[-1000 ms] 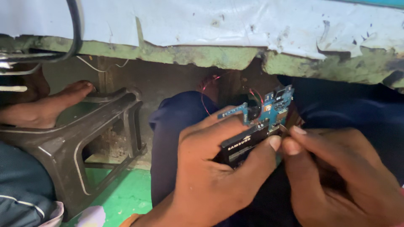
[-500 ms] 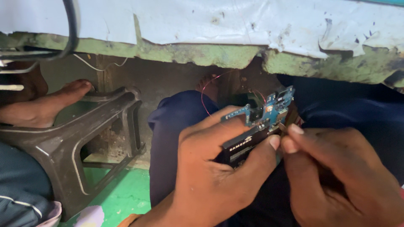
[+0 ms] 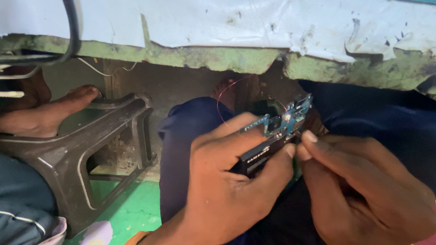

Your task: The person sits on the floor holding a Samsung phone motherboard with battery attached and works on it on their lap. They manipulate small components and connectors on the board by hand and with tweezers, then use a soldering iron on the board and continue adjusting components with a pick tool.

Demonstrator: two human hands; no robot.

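At frame centre my left hand [image 3: 227, 181] grips the black battery [image 3: 256, 159]; my right hand [image 3: 363, 190] pinches the blue circuit board [image 3: 284, 122].

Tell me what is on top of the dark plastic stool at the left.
A bare foot of another person rests on the dark plastic stool. Its heel end is cut off by the picture's edge, so the leg cannot be seen.

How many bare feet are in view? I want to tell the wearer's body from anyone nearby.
2. One bare foot rests on the dark plastic stool at left; another foot shows dimly under the table edge. More may be hidden.
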